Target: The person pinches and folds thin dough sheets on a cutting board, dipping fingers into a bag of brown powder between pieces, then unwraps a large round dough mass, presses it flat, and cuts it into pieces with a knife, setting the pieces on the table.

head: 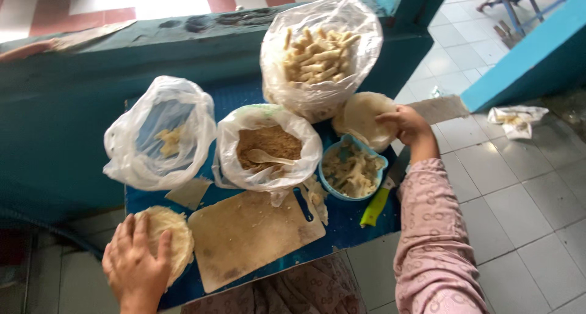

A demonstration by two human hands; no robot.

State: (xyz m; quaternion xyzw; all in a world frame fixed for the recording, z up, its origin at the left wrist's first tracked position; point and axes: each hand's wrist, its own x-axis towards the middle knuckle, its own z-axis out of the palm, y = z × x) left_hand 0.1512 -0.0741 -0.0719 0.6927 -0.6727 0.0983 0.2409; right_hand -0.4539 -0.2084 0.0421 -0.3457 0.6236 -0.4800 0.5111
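The left hand point(135, 262) lies flat, fingers spread, on a pale round stack of wrappers point(168, 238) at the near left corner of the blue surface point(348, 225). The right hand point(404, 123), arm stretched out in a pink patterned sleeve point(430, 241), curls its fingers over a second pale round stack point(361, 117) at the far right. Between them lie a worn cutting board point(250, 234), a blue bowl of filling point(352, 167), a bag of brown crumbs with a spoon point(268, 146), a bag of rolled pieces point(318, 54), a nearly empty bag point(160, 134) and a green-handled knife point(377, 205). Pale floor tiles point(525, 204) and teal walls surround.
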